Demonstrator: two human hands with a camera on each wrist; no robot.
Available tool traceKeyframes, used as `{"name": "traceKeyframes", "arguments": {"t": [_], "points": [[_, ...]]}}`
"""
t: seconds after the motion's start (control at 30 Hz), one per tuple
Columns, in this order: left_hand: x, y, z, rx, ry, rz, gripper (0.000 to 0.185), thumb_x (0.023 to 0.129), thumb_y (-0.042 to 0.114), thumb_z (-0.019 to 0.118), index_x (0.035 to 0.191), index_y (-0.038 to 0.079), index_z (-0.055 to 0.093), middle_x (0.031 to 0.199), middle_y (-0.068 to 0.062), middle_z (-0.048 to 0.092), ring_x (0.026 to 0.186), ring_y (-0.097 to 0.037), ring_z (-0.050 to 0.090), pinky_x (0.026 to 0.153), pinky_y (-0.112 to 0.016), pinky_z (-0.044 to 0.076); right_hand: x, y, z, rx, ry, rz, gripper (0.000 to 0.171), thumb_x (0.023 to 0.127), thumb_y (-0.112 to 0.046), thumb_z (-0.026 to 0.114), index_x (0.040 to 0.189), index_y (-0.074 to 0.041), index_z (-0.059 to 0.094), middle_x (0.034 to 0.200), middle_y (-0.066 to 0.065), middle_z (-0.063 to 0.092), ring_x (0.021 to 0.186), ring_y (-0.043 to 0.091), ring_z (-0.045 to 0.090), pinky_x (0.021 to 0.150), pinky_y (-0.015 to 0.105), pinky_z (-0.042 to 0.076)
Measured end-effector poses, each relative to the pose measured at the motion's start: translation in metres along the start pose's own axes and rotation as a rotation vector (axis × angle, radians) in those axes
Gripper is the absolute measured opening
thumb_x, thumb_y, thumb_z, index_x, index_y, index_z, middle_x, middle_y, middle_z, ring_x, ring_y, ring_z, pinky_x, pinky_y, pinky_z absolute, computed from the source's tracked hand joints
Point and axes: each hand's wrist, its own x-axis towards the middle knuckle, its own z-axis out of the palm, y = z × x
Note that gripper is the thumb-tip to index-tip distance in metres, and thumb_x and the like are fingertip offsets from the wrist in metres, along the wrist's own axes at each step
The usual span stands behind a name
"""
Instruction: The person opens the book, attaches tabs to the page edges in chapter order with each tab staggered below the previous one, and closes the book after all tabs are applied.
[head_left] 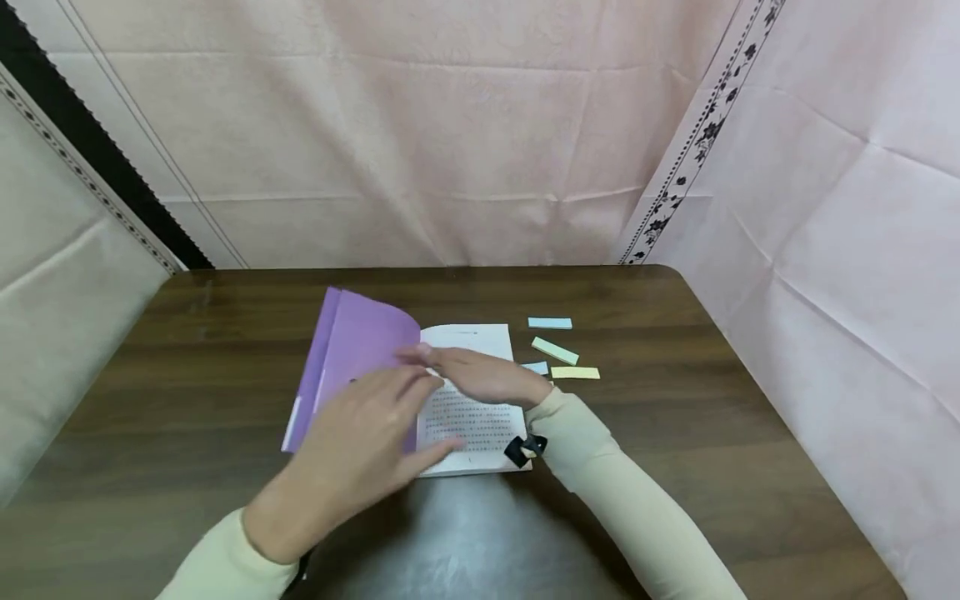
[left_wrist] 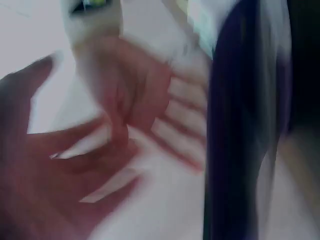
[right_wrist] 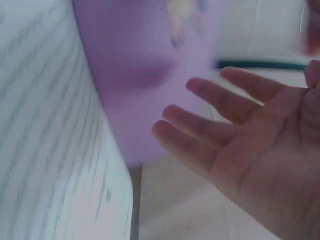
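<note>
Head view, centre: the left hand (head_left: 360, 454) covers the lower part of the purple cover (head_left: 352, 350) and the inner margin of the printed page (head_left: 472, 417), whose text is too small to read. The right hand (head_left: 480, 375) hides the middle of that page and part of a blue paper strip (head_left: 537, 367). Both sleeves are cut off at the bottom edge. Left wrist view: motion blur throughout; the fingers (left_wrist: 185, 120) and a dark vertical band, right of centre, lack clear outlines. Right wrist view: the page lines at left and the purple cover, upper centre, are smeared; the palm is cropped at the lower right.

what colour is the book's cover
Purple; the book cover shows best in the head view.
</note>
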Motion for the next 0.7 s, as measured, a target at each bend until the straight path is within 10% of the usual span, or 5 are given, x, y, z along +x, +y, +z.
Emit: {"name": "traceKeyframes", "arguments": {"t": [0.1,0.2,0.43,0.7], "points": [[-0.012,0.008,0.029,0.046,-0.301,-0.113,0.094,0.079,0.065,0.085,0.142,0.0,0.058,0.129,-0.018,0.068,0.112,-0.036,0.07,0.094,-0.051,0.058,-0.01,0.022,-0.015,0.067,0.083,0.027,0.067,0.113,-0.059,0.024,0.158,-0.017,0.05,0.161,0.003,0.051,0.152,0.02,0.042,0.126,0.046,0.032],[-0.023,0.008,0.055,0.045,-0.435,-0.187,0.11,0.073,0.06,0.092,0.151,-0.005,0.048,0.139,-0.027,0.061,0.122,-0.043,0.064,0.099,-0.056,0.056,-0.023,0.042,-0.032,0.151,0.186,0.058,0.073,0.112,-0.061,0.026,0.155,-0.009,0.052,0.157,0.012,0.054,0.15,0.031,0.046,0.123,0.051,0.035],[-0.032,-0.002,0.067,-0.002,-0.409,-0.246,0.114,0.074,0.05,0.095,0.155,-0.007,0.039,0.133,-0.028,0.061,0.106,-0.041,0.07,0.073,-0.048,0.063,-0.04,0.07,-0.055,0.125,0.356,0.149,0.072,0.113,-0.057,0.027,0.152,-0.002,0.052,0.154,0.019,0.053,0.145,0.04,0.047,0.121,0.057,0.036],[-0.043,-0.007,0.064,0.143,-0.402,-0.058,0.096,0.093,0.055,0.076,0.158,-0.005,0.038,0.114,-0.017,0.067,0.094,-0.03,0.071,0.053,-0.033,0.058,-0.046,0.087,-0.068,-0.009,0.413,0.256,0.068,0.115,-0.053,0.028,0.153,-0.004,0.053,0.154,0.017,0.055,0.148,0.036,0.046,0.121,0.056,0.036]]}}
